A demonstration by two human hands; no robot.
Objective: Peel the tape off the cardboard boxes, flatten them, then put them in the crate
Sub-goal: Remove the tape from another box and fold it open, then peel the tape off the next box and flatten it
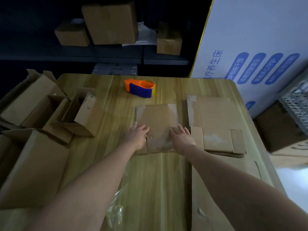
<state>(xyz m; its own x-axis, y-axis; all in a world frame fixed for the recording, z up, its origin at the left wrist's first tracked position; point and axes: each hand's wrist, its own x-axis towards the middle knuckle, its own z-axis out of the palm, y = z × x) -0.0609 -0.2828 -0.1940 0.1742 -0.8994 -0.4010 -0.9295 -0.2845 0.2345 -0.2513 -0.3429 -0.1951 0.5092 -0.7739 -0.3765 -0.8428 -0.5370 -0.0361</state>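
Note:
A small flattened cardboard box (158, 120) lies in the middle of the wooden table (106, 117). My left hand (137, 136) rests flat on its left edge, fingers spread. My right hand (182, 139) presses flat on its right edge. Neither hand grips anything. To the right lies a larger flattened box (216, 120) with torn tape marks. Another flat cardboard sheet (216, 189) lies at the near right. Clear peeled tape (116, 207) lies crumpled near the front edge. A grey perforated crate (298, 100) shows at the right edge.
Several open, unflattened boxes (50, 107) crowd the table's left side. An orange and blue tape dispenser (140, 88) sits at the back centre. Dark shelves behind hold more boxes (110, 22). A white printed panel (250, 47) leans at the right.

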